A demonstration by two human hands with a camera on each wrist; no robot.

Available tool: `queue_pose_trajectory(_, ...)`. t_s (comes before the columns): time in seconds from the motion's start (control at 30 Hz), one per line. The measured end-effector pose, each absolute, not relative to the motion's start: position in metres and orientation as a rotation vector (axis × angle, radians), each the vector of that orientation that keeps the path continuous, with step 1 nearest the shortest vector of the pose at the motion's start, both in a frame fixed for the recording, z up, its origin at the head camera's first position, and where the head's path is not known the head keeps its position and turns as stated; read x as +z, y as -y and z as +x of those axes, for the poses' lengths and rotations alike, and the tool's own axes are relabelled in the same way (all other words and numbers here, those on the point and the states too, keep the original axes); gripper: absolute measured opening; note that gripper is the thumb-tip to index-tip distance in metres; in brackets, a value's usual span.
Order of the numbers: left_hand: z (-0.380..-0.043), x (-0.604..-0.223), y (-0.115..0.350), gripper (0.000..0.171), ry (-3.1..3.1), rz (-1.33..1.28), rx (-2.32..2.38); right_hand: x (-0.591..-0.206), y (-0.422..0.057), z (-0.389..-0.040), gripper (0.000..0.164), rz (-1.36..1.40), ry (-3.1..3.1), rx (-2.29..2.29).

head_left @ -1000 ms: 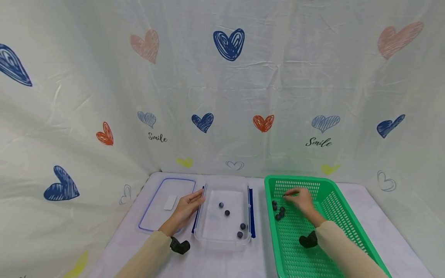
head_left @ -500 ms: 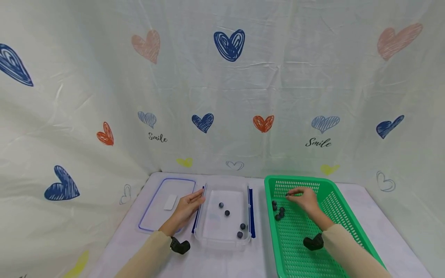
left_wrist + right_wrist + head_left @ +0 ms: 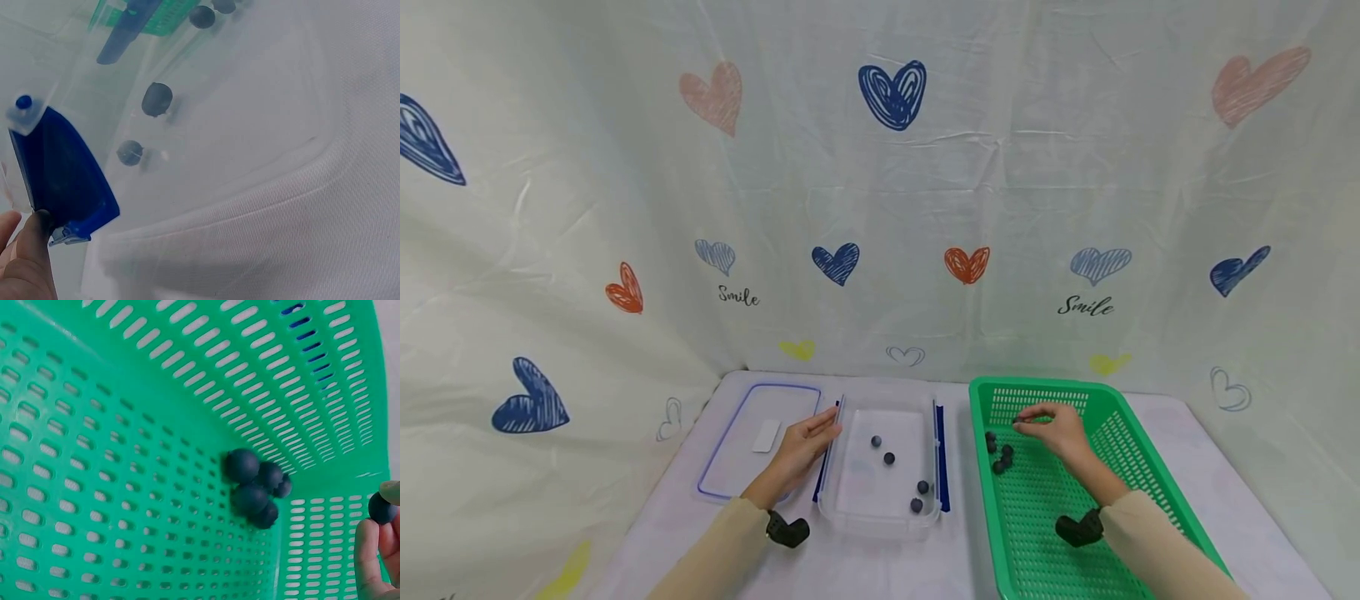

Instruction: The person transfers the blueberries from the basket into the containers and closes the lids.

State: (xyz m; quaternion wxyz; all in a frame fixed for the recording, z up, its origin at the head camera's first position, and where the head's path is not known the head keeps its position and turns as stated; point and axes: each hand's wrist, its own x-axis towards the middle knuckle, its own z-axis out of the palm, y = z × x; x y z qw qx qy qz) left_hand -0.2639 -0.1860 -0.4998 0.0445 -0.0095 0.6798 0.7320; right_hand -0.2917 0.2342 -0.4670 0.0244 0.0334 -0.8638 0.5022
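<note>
In the head view my left hand point(image 3: 801, 454) lies against the left side of a clear plastic food container point(image 3: 880, 527), fairly straight fingers touching it by the blue latch flap point(image 3: 69, 172). Several blueberries point(image 3: 889, 458) sit apart on the container's floor. Over the far left part of a green basket point(image 3: 1037, 533), my right hand point(image 3: 1060, 433) pinches one blueberry point(image 3: 382, 508) between thumb and fingers, raised above the basket floor. Below it, several more blueberries point(image 3: 242, 465) cluster in the corner.
Left of the container, a clear lid point(image 3: 733, 433) with a blue seal lies flat, partly behind the left hand. A second blue latch flap point(image 3: 943, 458) hangs off the container's right side, facing the basket. A heart-printed curtain point(image 3: 895, 192) closes off the table's back.
My right hand has shifted slightly to the right over the basket, its wrist swinging right, with the pinched blueberry now showing at the fingertips. The left hand stays put.
</note>
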Motion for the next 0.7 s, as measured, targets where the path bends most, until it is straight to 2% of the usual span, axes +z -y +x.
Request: queue_pose_trajectory(0.7,-0.262,-0.498,0.186,0.051,-2.058,-0.003,2.254,-0.43,-0.211,-0.277,0.037,0.251,2.606,1.74)
